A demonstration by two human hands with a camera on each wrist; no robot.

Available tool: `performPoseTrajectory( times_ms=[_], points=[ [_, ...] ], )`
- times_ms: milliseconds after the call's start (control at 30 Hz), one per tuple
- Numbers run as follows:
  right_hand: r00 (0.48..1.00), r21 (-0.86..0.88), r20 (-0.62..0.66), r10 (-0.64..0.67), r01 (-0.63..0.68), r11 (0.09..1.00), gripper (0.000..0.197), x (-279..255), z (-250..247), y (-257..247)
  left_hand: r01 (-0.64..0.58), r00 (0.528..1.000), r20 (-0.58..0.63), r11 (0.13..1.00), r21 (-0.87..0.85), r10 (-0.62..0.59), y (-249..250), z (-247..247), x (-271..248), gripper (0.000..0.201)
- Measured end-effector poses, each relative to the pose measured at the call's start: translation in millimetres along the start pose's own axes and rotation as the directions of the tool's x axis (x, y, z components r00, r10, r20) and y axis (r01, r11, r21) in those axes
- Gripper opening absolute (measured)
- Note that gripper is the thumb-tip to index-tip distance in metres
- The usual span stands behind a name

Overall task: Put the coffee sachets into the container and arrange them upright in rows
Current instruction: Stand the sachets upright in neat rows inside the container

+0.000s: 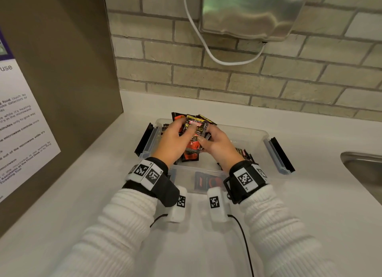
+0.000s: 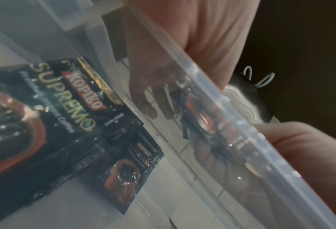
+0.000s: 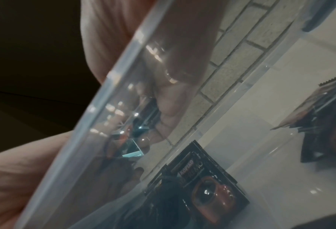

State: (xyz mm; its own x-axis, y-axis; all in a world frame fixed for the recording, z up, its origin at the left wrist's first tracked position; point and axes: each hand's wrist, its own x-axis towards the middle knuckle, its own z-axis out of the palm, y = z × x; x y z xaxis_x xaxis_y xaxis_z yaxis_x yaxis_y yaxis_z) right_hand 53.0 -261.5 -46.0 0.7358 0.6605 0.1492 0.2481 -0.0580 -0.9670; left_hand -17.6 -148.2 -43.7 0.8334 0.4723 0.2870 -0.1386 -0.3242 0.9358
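Note:
A clear plastic container [image 1: 256, 135] with dark side latches stands on the white counter. Both hands are over its middle. My left hand [image 1: 175, 140] and right hand [image 1: 213, 142] together grip a bunch of black-and-red coffee sachets [image 1: 193, 132], held roughly upright above the container floor. More sachets lean at the back left corner [image 1: 177, 117], and others lie at the right side [image 1: 242, 152]. One sachet [image 1: 206, 179] shows through the near wall. Through the container's clear wall [image 2: 212, 86], the left wrist view shows loose sachets [image 2: 69, 99]; the right wrist view shows one sachet [image 3: 204, 182].
A steel sink [image 1: 363, 169] is set into the counter at the right. A brown panel with a printed notice [image 1: 22, 132] stands at the left. The brick wall behind carries a metal dispenser [image 1: 252, 11] with a white cable [image 1: 206, 47].

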Motion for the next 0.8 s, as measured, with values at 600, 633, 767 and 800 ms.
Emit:
performPoseTrajectory(
  times_ms=[600,633,767,800],
  points=[
    [0.967,0.295,-0.249,0.051,0.026,0.955,0.068,8,-8,3,0.001,0.965,-0.204,0.783,-0.623,-0.164,-2,-12,2,0.059],
    [0.966,0.271,-0.254,0.057,0.015,0.963,0.066,9,-8,5,0.002,0.971,-0.185,0.781,-0.625,-0.150,-2,-12,1,0.062],
    [0.982,0.209,-0.184,0.040,0.000,0.978,0.056,8,-4,6,0.069,0.975,-0.144,0.845,-0.530,-0.170,1,-10,1,0.038],
    [0.986,0.233,-0.163,0.030,0.009,0.972,0.054,8,-4,6,0.096,0.974,-0.141,0.880,-0.465,-0.180,1,-8,1,0.035]
  ],
)
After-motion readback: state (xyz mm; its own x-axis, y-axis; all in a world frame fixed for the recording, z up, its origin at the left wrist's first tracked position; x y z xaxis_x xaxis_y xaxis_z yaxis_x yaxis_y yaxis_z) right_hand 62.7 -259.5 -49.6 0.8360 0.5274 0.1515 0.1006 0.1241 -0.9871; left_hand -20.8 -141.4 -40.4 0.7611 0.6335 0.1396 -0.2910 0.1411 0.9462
